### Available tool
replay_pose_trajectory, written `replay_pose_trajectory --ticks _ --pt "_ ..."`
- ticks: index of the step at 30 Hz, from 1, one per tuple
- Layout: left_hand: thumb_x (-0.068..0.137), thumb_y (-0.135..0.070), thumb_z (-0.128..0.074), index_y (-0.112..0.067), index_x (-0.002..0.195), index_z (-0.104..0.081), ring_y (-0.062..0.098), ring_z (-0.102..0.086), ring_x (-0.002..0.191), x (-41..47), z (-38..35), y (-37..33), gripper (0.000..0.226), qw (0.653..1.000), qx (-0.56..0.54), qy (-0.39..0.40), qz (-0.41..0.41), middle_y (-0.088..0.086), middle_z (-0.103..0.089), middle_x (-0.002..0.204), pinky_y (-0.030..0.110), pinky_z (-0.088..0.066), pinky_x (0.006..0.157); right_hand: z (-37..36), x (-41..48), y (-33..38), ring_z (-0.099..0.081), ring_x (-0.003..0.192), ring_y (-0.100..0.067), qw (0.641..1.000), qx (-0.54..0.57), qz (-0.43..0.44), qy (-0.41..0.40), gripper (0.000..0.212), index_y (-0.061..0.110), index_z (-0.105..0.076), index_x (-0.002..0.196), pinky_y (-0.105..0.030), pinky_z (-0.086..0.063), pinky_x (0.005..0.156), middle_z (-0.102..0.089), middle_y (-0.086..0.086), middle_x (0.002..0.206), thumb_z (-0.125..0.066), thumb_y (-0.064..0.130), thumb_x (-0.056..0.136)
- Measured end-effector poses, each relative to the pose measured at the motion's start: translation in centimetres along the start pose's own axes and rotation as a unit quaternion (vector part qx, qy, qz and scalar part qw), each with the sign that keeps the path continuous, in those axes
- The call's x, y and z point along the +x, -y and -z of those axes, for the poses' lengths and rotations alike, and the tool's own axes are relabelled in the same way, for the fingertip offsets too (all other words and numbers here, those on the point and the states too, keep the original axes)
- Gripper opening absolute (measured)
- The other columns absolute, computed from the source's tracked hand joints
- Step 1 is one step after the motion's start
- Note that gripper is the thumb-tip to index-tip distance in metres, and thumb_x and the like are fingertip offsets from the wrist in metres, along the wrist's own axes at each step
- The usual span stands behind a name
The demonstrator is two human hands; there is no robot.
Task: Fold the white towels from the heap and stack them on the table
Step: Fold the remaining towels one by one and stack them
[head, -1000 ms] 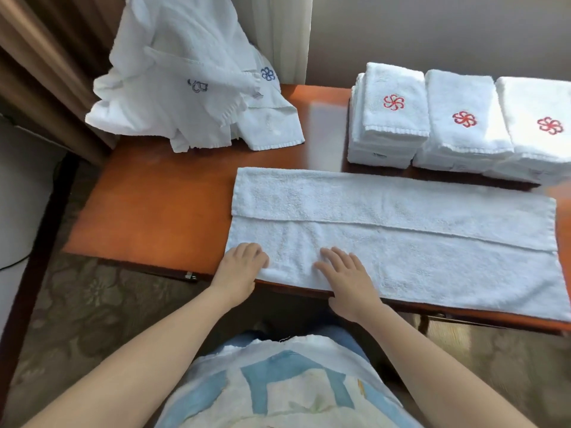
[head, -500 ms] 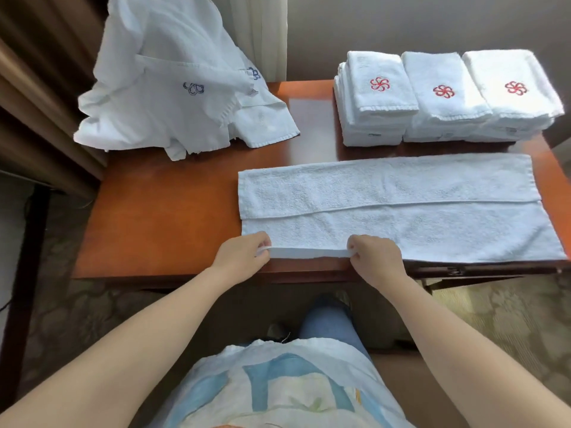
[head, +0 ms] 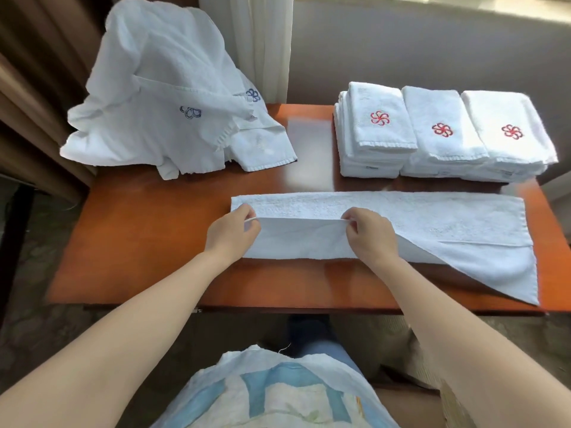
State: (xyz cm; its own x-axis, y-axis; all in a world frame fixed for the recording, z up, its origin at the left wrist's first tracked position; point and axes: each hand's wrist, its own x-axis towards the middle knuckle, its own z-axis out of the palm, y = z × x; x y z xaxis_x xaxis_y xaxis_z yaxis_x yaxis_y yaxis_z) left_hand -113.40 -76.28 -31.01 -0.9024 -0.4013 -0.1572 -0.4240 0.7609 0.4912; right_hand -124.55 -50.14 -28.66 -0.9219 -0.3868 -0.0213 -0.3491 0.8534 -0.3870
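A long white towel (head: 432, 217) lies lengthwise across the brown table (head: 148, 242). My left hand (head: 231, 234) pinches its near edge at the left end. My right hand (head: 369, 234) pinches the same edge further right. Between them that edge is lifted and folded up over the towel's middle. The towel's right end still lies flat, with one corner near the table's front edge. A heap of unfolded white towels (head: 160, 97) with blue emblems sits at the back left. Three stacks of folded towels (head: 441, 134) with red flower emblems stand at the back right.
A wall and a pale curtain (head: 262, 41) rise behind the table. Brown drapes hang at the left. Patterned carpet (head: 31, 319) lies below the table's front edge. My lap with a light patterned cloth (head: 278, 390) fills the bottom of the view.
Both hands went from resting flat on the towel to pinching its near edge, then carried that edge away from me up over the towel's middle.
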Motion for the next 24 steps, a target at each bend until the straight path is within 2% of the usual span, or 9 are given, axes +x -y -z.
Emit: replay_pose_trajectory --ticks 6,12,16,21,24 --pt "0.091 -0.033 -0.045 -0.028 0.084 -0.05 0.013 -0.053 0.064 4.4 0.5 -0.8 0.01 0.999 0.013 -0.026 0.04 -0.009 -0.056 0.071 0.027 -0.035 0.051 -0.4 6.2 -0.3 -0.061 0.101 -0.025 0.999 0.023 0.022 0.041 0.027 0.014 -0.069 0.103 -0.04 -0.046 0.084 -0.071 0.001 0.103 -0.048 0.006 0.088" --pt "0.092 -0.036 -0.047 -0.03 0.094 -0.056 0.007 -0.054 0.073 7.7 -0.4 -0.3 0.01 0.994 0.054 -0.003 0.097 -0.014 -0.059 0.085 0.025 -0.037 0.055 -2.7 10.8 -1.4 -0.059 0.104 -0.024 0.992 0.014 0.03 0.125 0.028 0.017 -0.067 0.106 -0.036 -0.038 0.082 -0.07 0.002 0.109 -0.046 0.008 0.09" --pt "0.094 -0.031 -0.05 -0.025 0.097 -0.061 0.01 -0.055 0.077 8.9 -1.7 -0.1 0.013 0.991 0.087 -0.01 0.105 -0.012 -0.061 0.092 0.027 -0.037 0.062 -4.1 12.1 -2.5 -0.059 0.104 -0.022 0.986 0.013 0.031 0.164 0.029 0.017 -0.066 0.111 -0.035 -0.036 0.086 -0.068 0.003 0.108 -0.046 0.01 0.091" --pt "0.094 -0.027 -0.051 -0.02 0.098 -0.064 0.013 -0.054 0.084 9.7 -2.9 -0.2 0.015 0.986 0.118 -0.032 0.11 -0.006 -0.062 0.095 0.03 -0.04 0.072 -5.0 12.5 -2.9 -0.06 0.096 -0.02 0.987 0.03 0.032 0.155 0.026 0.019 -0.064 0.111 -0.033 -0.034 0.082 -0.067 0.005 0.097 -0.048 0.011 0.091" --pt "0.095 -0.026 -0.051 -0.019 0.1 -0.064 0.016 -0.056 0.087 10.0 -3.2 -0.4 0.016 0.985 0.129 -0.031 0.111 -0.004 -0.062 0.097 0.033 -0.044 0.076 -5.2 12.4 -2.9 -0.061 0.096 -0.02 0.989 0.035 0.016 0.141 0.025 0.02 -0.062 0.111 -0.034 -0.037 0.081 -0.066 0.004 0.101 -0.05 0.011 0.091"
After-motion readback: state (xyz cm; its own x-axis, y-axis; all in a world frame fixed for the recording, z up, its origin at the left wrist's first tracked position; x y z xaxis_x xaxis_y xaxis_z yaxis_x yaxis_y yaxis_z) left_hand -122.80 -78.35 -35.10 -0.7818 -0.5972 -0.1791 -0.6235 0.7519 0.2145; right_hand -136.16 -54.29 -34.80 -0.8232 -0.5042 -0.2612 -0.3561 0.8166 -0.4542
